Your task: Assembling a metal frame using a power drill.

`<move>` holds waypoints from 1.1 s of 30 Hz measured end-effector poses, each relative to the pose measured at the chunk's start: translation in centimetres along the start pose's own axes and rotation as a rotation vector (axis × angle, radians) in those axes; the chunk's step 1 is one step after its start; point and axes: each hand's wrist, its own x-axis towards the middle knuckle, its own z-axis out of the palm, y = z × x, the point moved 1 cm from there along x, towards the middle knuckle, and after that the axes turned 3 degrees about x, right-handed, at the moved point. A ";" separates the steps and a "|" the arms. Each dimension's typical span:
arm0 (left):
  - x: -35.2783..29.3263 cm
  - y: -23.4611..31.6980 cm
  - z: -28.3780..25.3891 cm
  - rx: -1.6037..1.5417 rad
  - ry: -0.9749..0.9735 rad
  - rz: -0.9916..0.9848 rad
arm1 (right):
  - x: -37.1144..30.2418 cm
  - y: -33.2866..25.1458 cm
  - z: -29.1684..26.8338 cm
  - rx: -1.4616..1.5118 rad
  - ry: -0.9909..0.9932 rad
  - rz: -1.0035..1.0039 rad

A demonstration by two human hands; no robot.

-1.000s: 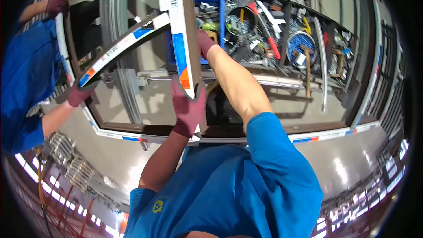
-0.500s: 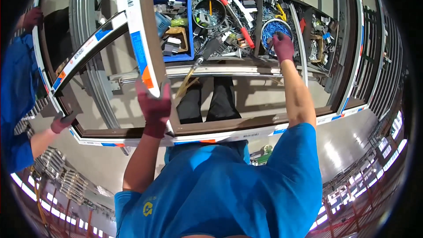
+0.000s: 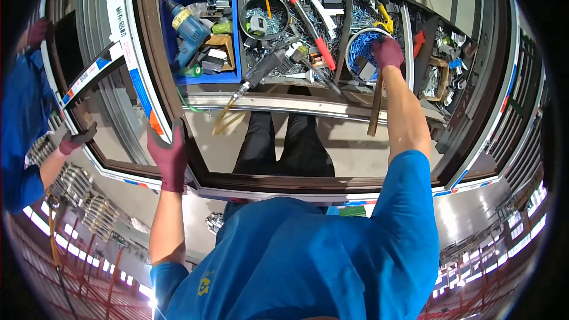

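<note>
My left hand (image 3: 168,157), in a dark red glove, is closed round the brown and white profile of a window frame (image 3: 142,83). My right hand (image 3: 388,52), gloved alike, is over a round tub of blue screws (image 3: 358,50). It grips a hammer (image 3: 376,109) close to its grey head, the wooden handle hanging down toward me. Nearby in the parts tray, a red-handled tool (image 3: 308,29) lies on loose screws. A dark air screwdriver (image 3: 264,68) with a yellowish hose rests across the tray's front edge.
A blue bin (image 3: 238,35) holds a cordless drill (image 3: 191,29) and small parts. A round tin (image 3: 264,18) of screws stands beside it. At the left, a co-worker in blue (image 3: 24,118) has gloved hands near the frame. Frame bars (image 3: 483,136) run along the right.
My right hand now holds a hammer over the blue screws. My left hand and the frame bar have shifted left in the picture, and the drill in the blue bin has come into full sight.
</note>
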 end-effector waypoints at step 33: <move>-4.7 13.9 10.7 -0.217 -0.334 0.423 | -16.9 -14.1 -13.4 1.227 -0.537 -0.134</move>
